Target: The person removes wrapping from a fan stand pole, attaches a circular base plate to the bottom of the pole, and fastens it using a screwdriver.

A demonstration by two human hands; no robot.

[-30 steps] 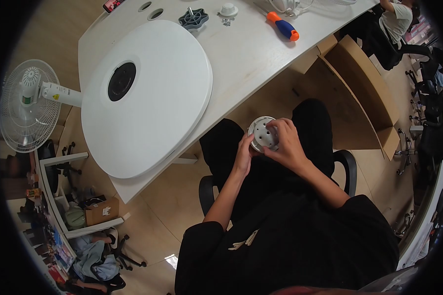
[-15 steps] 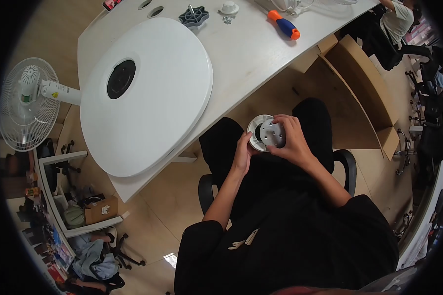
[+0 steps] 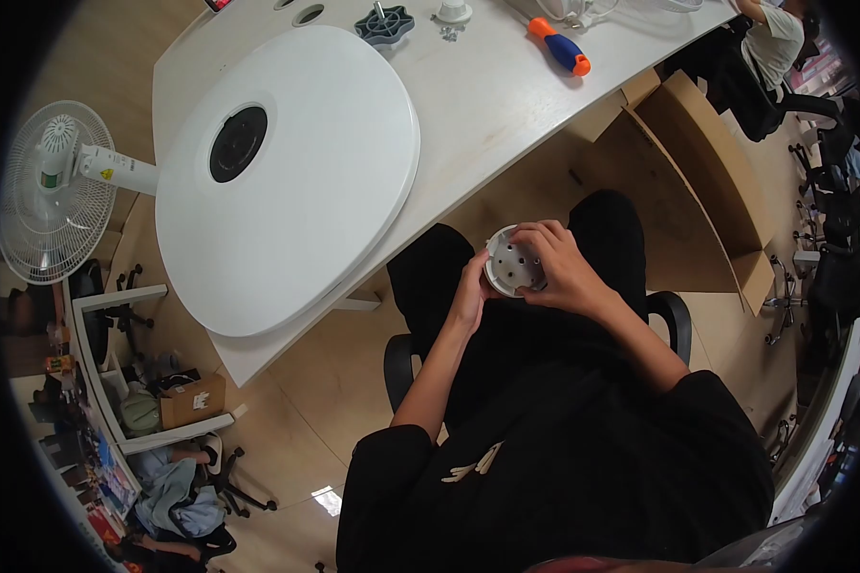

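Standing just left of the table (image 3: 487,115), the fan (image 3: 55,191): fine white wire cage, smooth plastic body. On the table's left part, a broad white disc (image 3: 306,210), glossy, rounded, with a black round inset (image 3: 238,144); it overhangs the near edge, so a knock from a knee or elbow could shift it. Toward the table's far side, a grey star-shaped knob (image 3: 384,26) with a metal stem, then small loose screws (image 3: 449,33) beside a white cap (image 3: 453,11); a brush of the sleeve could scatter them.

Below the near edge, above the lap, the left hand (image 3: 469,291) grasps the rim of a shallow white cup (image 3: 492,277); some fingers underneath are hidden. A smooth grey plate (image 3: 518,261), round and pierced with holes, sits in the cup. The right hand (image 3: 564,272) pinches its edge, thumb near, fingers curled over. Uneven pressure could tilt the plate or misalign its holes; a loose grip could drop it.

On the table's right part, an orange-and-blue screwdriver (image 3: 559,46), rounded handle. Right of the table, a brown cardboard box (image 3: 712,153), flaps open.
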